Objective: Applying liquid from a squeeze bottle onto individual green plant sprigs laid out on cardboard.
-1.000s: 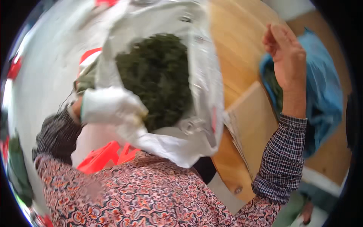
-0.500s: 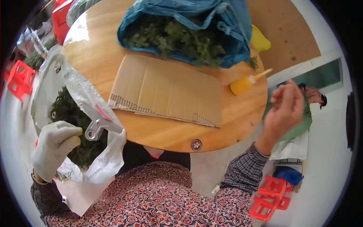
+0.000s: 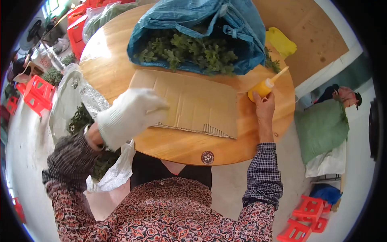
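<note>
A blue bag (image 3: 242, 36) at top centre holds green leaves (image 3: 189, 54). The right hand (image 3: 264, 109) grips a yellow bottle (image 3: 262, 86); the gloved left hand (image 3: 129, 115) rests loosely curled on cardboard (image 3: 197, 103).

An informal produce-sorting spot is shown: a round wooden table (image 3: 121, 72) is laden with a blue bag (image 3: 242, 28) of leafy greens (image 3: 189, 52), while red plastic crates (image 3: 38, 94) and stools (image 3: 308, 218) are scattered over bare concrete floor (image 3: 354, 209).

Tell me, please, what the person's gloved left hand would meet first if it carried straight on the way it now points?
Probably the cardboard sheet: the left hand in its white glove points right across the round wooden table, over the sheet's near left edge. Its height above it is unclear.
</note>
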